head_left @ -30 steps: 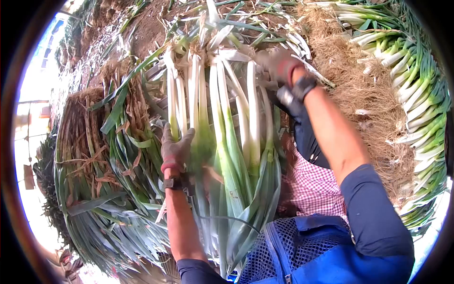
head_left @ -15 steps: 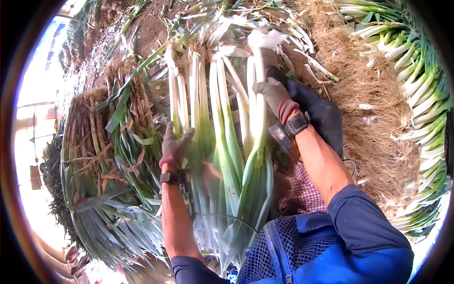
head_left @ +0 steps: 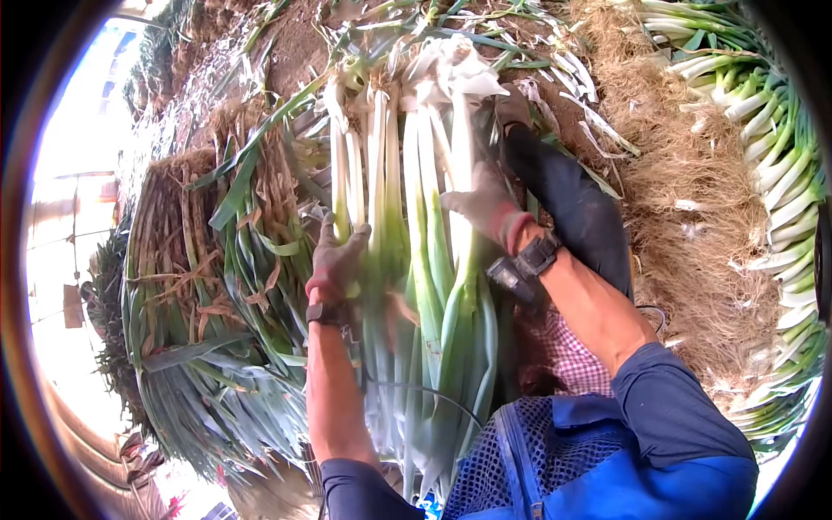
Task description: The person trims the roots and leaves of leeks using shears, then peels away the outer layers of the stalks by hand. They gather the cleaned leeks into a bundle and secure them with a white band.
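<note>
A row of leeks (head_left: 420,225) lies in front of me, white root ends away and green leaves toward my body. My left hand (head_left: 338,256), in a grey glove with a red cuff, rests along the row's left side with fingers stretched out. On the right side, my gloved right hand (head_left: 492,206) lies against the outermost stalks, its thumb reaching across them and its other fingers partly blurred. Pale peeled skins (head_left: 459,69) hang at the white ends. A thin dark cord or hoop (head_left: 433,394) crosses the leaves.
A heap of untrimmed leeks (head_left: 173,260) with brown dry leaves stands at the left. Cut roots (head_left: 685,234) form a pile at the right, bordered by a curved row of cleaned leeks (head_left: 784,191). Leaf scraps (head_left: 572,78) litter the soil beyond. My dark-clad leg (head_left: 563,182) is beside my right hand.
My right hand has slid down the right-hand stalks toward my body and its fingers have loosened. My left hand stays at the row's left side. The whole view has shifted slightly.
</note>
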